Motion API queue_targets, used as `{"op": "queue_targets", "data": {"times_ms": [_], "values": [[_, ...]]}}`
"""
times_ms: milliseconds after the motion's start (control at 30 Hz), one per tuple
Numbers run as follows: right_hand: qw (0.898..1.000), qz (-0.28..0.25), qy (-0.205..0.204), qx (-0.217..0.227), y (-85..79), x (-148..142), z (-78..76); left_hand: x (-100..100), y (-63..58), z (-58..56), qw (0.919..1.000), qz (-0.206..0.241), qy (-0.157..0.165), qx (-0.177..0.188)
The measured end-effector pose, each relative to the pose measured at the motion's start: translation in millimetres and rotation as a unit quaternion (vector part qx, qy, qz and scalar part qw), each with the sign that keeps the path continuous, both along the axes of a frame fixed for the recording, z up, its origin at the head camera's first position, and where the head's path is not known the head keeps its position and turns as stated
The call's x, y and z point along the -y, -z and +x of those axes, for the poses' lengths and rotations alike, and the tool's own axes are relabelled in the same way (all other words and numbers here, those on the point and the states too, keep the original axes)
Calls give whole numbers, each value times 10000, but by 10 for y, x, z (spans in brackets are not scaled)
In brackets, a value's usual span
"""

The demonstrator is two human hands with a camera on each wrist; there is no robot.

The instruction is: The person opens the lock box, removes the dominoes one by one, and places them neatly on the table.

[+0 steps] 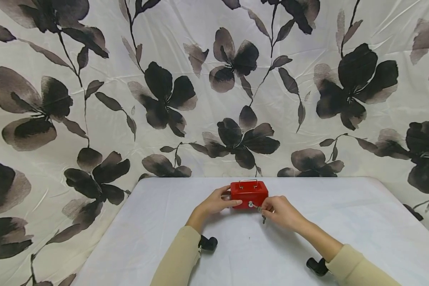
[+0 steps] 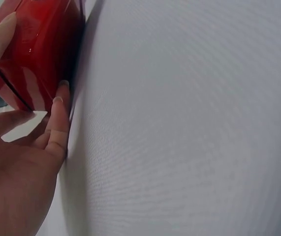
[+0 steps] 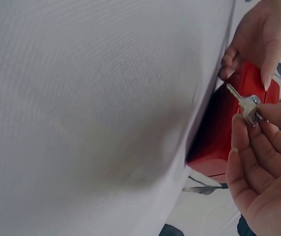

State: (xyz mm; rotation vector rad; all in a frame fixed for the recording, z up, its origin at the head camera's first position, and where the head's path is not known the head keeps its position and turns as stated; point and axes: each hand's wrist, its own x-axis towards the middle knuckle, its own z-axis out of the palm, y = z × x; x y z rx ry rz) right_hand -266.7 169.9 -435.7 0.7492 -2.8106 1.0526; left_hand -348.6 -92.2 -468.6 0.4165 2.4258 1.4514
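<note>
A small red cash box with a metal handle on its lid stands on the white table. My left hand holds it at its left end, thumb on the front face; in the left wrist view the fingertips touch the end near the table. On the front is a round silver lock. My right hand pinches a key at the lock; how deep it sits there I cannot tell. A second key dangles from the same small ring beside the right fingers.
The white-covered table runs up to a floral cloth backdrop just behind the box. Black wrist devices sit by both sleeves.
</note>
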Motion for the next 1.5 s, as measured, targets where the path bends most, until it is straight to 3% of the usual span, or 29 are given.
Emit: {"op": "queue_targets", "data": {"times_ms": [333,867,1267,1500], "values": [[9995,-28,293,136,6,85,0,-2,40,-31,9999,19,-1,-111],[9976,-52,695,-40,-54,209,76,5,35,-21,9996,169,67,-236],[9928,10,1186,138,-94,311,109,5,49,-41,9995,245,62,-203],[9927,-25,1196,164,-86,351,94,8,51,-38,9996,247,13,-132]]}}
